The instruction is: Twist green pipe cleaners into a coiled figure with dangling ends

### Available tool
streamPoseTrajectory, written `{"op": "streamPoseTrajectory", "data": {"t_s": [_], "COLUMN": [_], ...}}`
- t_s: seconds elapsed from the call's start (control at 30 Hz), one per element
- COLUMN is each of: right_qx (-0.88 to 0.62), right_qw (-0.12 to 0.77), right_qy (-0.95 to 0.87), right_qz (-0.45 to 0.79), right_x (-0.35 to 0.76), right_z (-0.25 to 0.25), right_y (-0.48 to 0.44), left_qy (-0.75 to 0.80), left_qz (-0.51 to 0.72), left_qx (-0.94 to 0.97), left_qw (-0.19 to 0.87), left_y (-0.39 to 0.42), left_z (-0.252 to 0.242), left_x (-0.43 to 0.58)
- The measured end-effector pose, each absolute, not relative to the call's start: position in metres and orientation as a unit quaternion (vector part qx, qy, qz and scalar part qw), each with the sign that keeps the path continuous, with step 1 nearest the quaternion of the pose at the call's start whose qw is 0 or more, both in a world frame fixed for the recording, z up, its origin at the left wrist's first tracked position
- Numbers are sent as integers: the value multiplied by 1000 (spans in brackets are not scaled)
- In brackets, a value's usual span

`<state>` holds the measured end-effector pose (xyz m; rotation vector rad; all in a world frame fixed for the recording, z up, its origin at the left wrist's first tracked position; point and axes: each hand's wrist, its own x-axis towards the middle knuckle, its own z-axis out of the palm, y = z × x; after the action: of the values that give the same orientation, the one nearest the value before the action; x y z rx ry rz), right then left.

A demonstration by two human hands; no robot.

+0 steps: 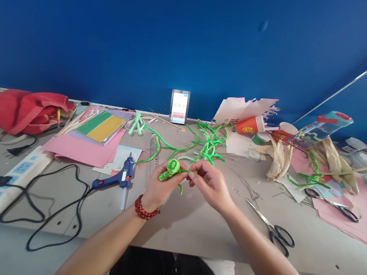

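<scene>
My left hand (161, 185), with a red bead bracelet at the wrist, is closed on a green pipe cleaner coil (172, 167) wound into a spiral. From the coil a green strand runs right to my right hand (210, 184), whose thumb and fingers pinch it. A loose green end hangs below, between the hands. Just beyond them lies a tangle of green pipe cleaners (209, 143). A blue glue gun (120, 177) rests left of my left hand, and a ruler (154, 154) lies partly hidden behind it.
Black-handled scissors (275, 233) lie to the right, with a second pair (333, 205) farther off. At left are a power strip (11, 182), looped black cord, pink paper (82, 150) and a red bag (31, 110). Paper cups (251, 125) and dried husks (278, 161) sit back right.
</scene>
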<state>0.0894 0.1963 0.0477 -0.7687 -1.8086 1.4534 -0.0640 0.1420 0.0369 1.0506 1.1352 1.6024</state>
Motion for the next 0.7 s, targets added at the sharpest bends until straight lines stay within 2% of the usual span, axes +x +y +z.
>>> {"op": "streamPoseTrajectory", "data": {"t_s": [0.3, 0.6, 0.7], "right_qx": [-300, -259, -266], "right_qw": [346, 378, 371], "right_qy": [-744, -667, -678], "right_qz": [487, 588, 576], "right_x": [89, 87, 88], "right_z": [43, 42, 44], "right_y": [197, 198, 197], "left_qy": [458, 461, 463], "left_qz": [647, 653, 650], "left_qx": [412, 361, 358], "left_qw": [449, 480, 485], "left_y": [142, 143, 144], "left_z": [34, 34, 35], "left_x": [-61, -63, -63]}}
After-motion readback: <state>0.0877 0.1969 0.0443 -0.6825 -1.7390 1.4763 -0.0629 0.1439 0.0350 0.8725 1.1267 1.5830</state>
